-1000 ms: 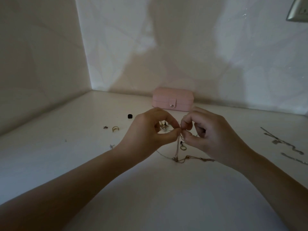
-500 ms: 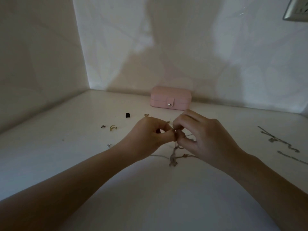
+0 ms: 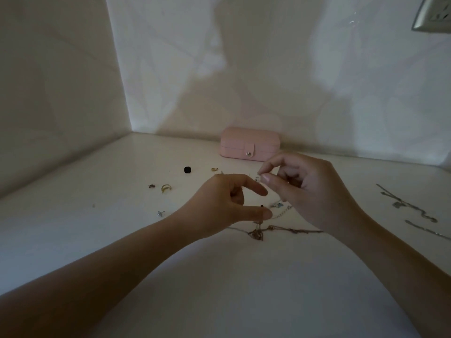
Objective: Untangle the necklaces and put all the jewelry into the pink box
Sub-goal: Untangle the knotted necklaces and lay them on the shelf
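My two hands are coming apart now; half a second ago they were pinching one spot together. The right hand [image 3: 314, 191] is lifting toward 1 o'clock, its grip nipped tight, with thumb and forefinger holding a fine strand end of the tangle of thin silver and gold necklace chains [image 3: 258, 232]. The left hand [image 3: 227, 206] is staying low, forefinger and thumb apart. A strand is dropping from beside its thumb to the tangle, but I cannot tell whether that grip is holding it. The tangle is lying on the white worktop [image 3: 122, 240] just beneath both hands, still knotted. I'm judging that one strand is being drawn out of the knot. The closed pink rounded box with a snap tab [image 3: 250, 143] is sitting at 12 o'clock against the wall, so packing is still waiting.
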The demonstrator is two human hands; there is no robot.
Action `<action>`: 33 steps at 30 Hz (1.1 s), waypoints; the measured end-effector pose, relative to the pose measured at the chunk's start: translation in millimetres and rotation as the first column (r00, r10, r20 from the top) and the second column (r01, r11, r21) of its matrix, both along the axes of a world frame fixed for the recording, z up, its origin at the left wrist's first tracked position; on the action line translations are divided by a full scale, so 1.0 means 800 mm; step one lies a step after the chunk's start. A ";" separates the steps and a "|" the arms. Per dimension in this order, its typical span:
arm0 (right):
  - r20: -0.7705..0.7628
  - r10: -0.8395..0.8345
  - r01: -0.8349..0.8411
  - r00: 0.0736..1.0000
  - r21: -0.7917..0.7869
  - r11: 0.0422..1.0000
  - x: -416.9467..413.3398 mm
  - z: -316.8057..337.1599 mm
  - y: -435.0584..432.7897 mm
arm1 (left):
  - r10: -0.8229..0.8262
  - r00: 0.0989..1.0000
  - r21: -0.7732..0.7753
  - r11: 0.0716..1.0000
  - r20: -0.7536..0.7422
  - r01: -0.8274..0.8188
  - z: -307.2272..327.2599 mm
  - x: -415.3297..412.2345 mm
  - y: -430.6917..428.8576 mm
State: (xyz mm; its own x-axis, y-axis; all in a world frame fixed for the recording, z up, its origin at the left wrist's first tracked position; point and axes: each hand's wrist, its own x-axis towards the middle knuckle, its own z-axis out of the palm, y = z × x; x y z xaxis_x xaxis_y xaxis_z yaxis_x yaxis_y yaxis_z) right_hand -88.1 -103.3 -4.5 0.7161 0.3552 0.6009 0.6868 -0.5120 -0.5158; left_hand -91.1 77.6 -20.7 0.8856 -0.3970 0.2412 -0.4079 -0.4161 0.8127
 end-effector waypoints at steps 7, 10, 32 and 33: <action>-0.215 0.164 -0.118 0.963 0.211 0.970 -0.007 0.021 -0.008 | -0.023 0.999 -0.024 0.999 -0.038 0.023 0.002 0.000 0.001; -0.262 0.126 -0.124 0.957 0.025 0.992 -0.007 0.024 -0.017 | -0.024 0.999 -0.004 1.000 -0.026 0.024 0.003 0.002 0.005; -0.044 0.109 -0.114 0.993 -0.122 0.986 -0.001 0.010 -0.014 | -0.054 0.995 -0.125 0.991 -0.084 0.044 0.005 -0.005 0.000; -0.045 0.104 -0.109 0.994 -0.111 0.988 0.000 0.008 -0.014 | -0.060 0.995 -0.136 0.989 -0.080 0.049 0.006 -0.006 -0.001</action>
State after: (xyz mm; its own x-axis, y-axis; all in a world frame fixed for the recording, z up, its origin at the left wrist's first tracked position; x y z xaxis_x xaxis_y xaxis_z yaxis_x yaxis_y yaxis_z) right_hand -88.4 -114.5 2.1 0.6923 0.4948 0.5252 0.7214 -0.4935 -0.4859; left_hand -95.6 76.9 -15.9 0.8830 -0.4140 0.2211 -0.3547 -0.2802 0.8920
